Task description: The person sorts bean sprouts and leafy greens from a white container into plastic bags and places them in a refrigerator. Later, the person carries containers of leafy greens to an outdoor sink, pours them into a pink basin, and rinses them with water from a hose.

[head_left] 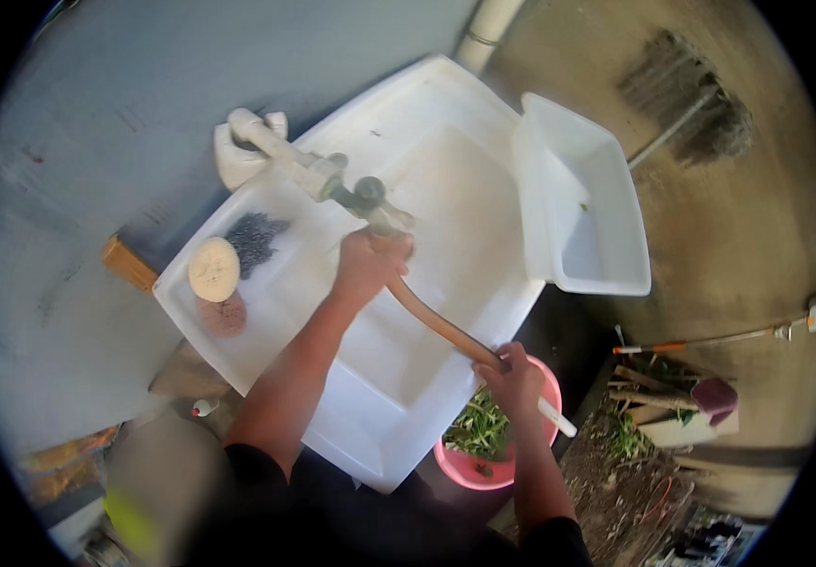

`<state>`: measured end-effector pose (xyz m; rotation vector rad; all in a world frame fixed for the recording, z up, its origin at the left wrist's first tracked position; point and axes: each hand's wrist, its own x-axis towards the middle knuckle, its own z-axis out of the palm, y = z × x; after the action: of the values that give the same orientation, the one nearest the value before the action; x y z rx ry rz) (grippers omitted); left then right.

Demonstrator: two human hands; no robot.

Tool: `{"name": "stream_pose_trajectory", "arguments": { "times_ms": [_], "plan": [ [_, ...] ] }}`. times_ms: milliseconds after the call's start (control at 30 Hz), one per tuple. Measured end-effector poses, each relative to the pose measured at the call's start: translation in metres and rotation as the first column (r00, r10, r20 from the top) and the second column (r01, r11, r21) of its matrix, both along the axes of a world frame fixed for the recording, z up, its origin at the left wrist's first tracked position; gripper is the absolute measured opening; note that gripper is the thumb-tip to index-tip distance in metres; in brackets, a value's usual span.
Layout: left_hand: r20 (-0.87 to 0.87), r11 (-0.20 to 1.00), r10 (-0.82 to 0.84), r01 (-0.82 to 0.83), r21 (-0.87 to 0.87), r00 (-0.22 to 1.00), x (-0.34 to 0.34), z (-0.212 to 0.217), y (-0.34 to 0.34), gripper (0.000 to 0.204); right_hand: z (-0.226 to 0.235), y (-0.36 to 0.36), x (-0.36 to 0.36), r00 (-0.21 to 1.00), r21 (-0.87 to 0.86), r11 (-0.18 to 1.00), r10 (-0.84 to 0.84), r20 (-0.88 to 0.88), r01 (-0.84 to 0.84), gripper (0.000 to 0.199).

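A brown hose (441,328) stretches from the tap (366,196) over a white sink (356,420). My left hand (368,265) is closed round the hose's upper end, right at the tap's mouth. Farther down, my right hand (516,386) grips the same hose near its white end piece (557,417). That end sticks out past the sink's edge, above a pink basin (465,479) holding green leaves (480,427). The tap's outlet is partly blurred and covered by my left hand.
On the sink's left ledge lie a dark scouring pad (254,242), a round cream-coloured thing (213,269) and a pinkish one (223,314). A white tub (630,255) rests against the right side. Beyond are a mop (692,104) and wood pieces (654,387).
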<state>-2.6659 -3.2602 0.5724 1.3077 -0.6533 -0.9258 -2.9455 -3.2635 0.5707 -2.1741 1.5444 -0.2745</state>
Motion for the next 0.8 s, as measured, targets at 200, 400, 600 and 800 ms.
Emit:
{"name": "stream_pose_trajectory", "arguments": {
  "times_ms": [200,400,600,800],
  "plan": [
    [0.195,1.0,-0.029,0.029,0.006,0.98,0.007,0.003,0.02,0.019,0.004,-0.01,-0.004,0.994,-0.147,0.986,0.084,0.063,-0.074,0.035],
    [0.893,0.962,0.266,-0.16,-0.221,0.362,0.007,0.076,0.068,0.05,0.009,-0.017,-0.017,0.997,-0.047,0.999,-0.004,0.077,0.007,0.044],
    [0.984,0.946,-0.101,0.32,0.051,0.144,0.045,0.116,0.026,0.021,0.036,-0.082,-0.002,0.255,0.518,0.752,-0.638,0.726,0.407,0.075],
    [0.992,0.974,-0.125,0.191,0.121,0.006,0.017,0.12,0.011,0.018,0.039,-0.148,-0.013,-0.337,0.782,0.576,-0.706,0.623,0.239,0.084]
  ]
}}
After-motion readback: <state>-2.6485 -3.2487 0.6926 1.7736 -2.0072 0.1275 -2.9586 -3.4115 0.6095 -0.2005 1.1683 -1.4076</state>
